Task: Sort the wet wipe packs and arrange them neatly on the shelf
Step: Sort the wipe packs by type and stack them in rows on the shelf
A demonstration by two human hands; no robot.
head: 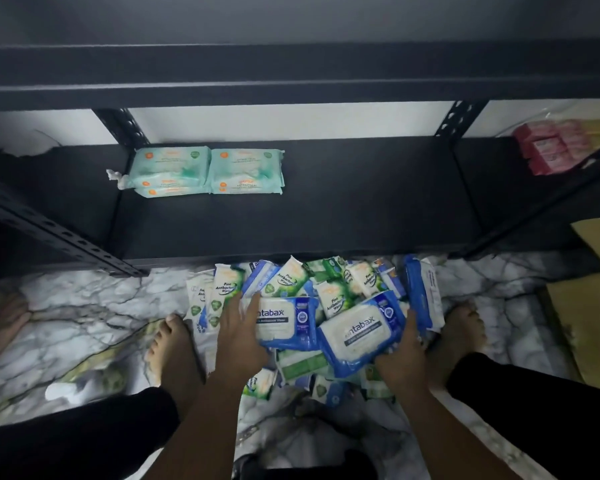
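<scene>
A heap of wet wipe packs, blue-and-white and green-and-white, lies on the marble floor in front of a black shelf. My left hand grips the left edge of a blue Antabax pack. My right hand holds a second blue Antabax pack by its lower right side. Two short stacks of mint-green packs lie side by side at the back left of the shelf.
My bare feet stand on either side of the heap. Pink packs in clear wrap sit on the shelf's far right. Brown cardboard lies at the right. A black upper shelf beam overhangs.
</scene>
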